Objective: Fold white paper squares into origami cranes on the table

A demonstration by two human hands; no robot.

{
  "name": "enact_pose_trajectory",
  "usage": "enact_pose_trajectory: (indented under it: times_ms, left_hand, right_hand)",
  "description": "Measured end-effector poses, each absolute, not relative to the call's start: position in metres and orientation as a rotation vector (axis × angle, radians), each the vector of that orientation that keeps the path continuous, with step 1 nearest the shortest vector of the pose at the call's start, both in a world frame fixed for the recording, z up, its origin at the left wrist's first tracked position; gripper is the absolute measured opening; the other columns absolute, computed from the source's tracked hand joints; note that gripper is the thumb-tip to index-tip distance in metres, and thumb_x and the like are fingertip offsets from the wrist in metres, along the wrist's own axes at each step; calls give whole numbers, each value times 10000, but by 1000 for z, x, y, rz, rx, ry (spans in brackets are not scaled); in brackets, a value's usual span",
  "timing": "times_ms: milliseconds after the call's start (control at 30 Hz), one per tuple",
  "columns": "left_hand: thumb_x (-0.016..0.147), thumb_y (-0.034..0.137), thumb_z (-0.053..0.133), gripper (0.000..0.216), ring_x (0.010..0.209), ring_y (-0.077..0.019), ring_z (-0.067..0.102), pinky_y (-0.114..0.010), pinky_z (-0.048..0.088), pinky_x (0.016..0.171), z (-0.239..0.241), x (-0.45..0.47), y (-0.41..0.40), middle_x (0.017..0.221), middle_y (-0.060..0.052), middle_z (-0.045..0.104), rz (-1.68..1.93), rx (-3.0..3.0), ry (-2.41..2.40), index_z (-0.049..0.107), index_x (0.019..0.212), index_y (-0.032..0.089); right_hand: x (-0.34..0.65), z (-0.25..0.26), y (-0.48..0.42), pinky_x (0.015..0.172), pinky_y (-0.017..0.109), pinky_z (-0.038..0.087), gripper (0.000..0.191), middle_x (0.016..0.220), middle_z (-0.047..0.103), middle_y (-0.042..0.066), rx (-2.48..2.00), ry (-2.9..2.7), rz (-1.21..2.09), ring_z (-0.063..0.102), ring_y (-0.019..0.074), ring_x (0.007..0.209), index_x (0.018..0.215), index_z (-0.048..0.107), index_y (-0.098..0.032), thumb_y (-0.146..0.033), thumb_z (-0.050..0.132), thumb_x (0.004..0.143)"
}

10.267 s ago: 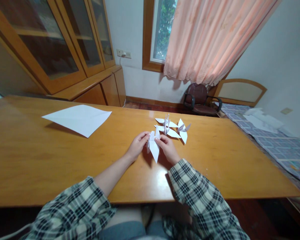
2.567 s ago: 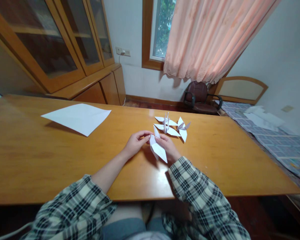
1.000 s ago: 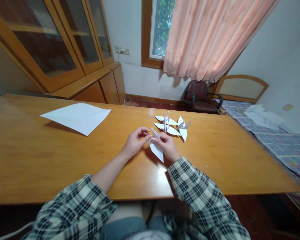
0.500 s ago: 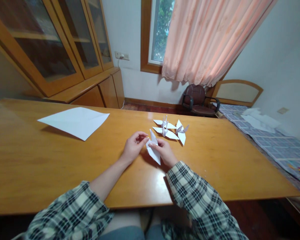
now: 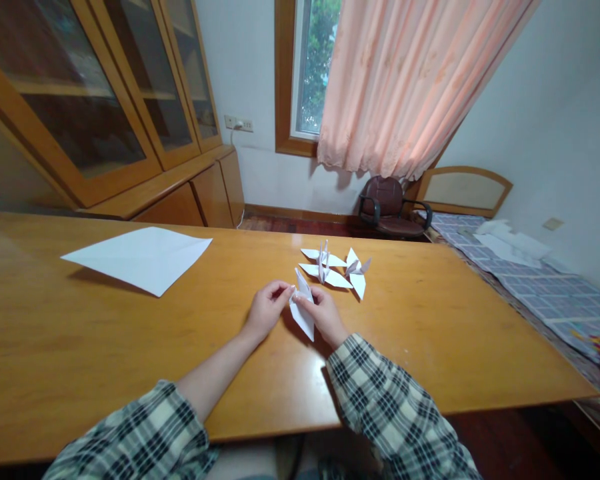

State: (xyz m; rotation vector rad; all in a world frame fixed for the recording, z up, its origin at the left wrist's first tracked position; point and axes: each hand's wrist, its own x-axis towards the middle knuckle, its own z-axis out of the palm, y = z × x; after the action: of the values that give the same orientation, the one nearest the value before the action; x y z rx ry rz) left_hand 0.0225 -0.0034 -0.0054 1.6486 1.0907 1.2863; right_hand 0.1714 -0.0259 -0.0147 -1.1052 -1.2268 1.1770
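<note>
A white folded paper crane [image 5: 303, 319] is held just above the table, one wing pointing toward me and the other away. My right hand [image 5: 326, 315] grips its body between thumb and fingers from the right. From the left, my left hand [image 5: 270, 307] pinches a small part of the crane's left end between thumb and fingertips; the pinched bit is mostly hidden. Just beyond my hands stand three finished paper cranes: a front one [image 5: 325, 272], one behind it [image 5: 324, 256] and one to the right [image 5: 357, 272].
On the wooden table [image 5: 405, 360], a white sheet of paper [image 5: 143, 259] lies at the left with its edges slightly raised. Past the table are a glass-door cabinet [image 5: 155, 160], a brown armchair [image 5: 387, 207] and a bed [image 5: 520, 267] on the right.
My left fingers have closed in from beside the crane to pinch its left end. My right hand keeps its hold. The whole view has shifted slightly.
</note>
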Motion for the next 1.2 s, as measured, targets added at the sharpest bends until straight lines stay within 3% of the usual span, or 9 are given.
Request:
enact_pose_trajectory:
  times_ms: [167,400,733,1033,1200]
  left_hand:
    - [828,425,589,280,748,-168,597,-270,480,728,-12,29,-2,760,-31,661,1312,1555,1096,649,763,160]
    - [846,495,553,390,731,-155,589,-254,478,697,-23,23,1,786,-54,679,1196,1260,878,699,860,134]
    - [737,408,703,322,838,-188,624,-295,501,786,-9,20,-7,909,-58,711,1144,1241,867,705,928,149]
    - [769,458,675,357,752,-148,588,-255,482,716,-8,17,-6,866,-42,698,1105,1231,836,699,946,149]
    - [772,443,685,343,825,-163,596,-266,478,780,-1,13,-7,916,-45,701,1093,1296,839,694,959,155]
  right_hand:
    - [172,-16,-23,632,270,414,336,753,652,27,-1142,-1209,1154,550,160,685,828,698,-144,-460,734,718]
    - [169,-8,-25,629,277,454,406,840,719,73,-1016,-968,1390,619,174,680,884,702,-129,-477,754,681]
    - [169,-13,-25,559,247,442,361,749,703,45,-971,-888,1432,604,145,603,854,691,-146,-466,754,698]
    - [170,-13,-26,594,260,447,378,798,703,58,-887,-895,1537,614,156,654,895,690,-152,-479,745,713]
    - [169,-10,-28,538,235,406,382,733,679,41,-898,-896,1559,568,128,589,870,686,-146,-481,758,700]
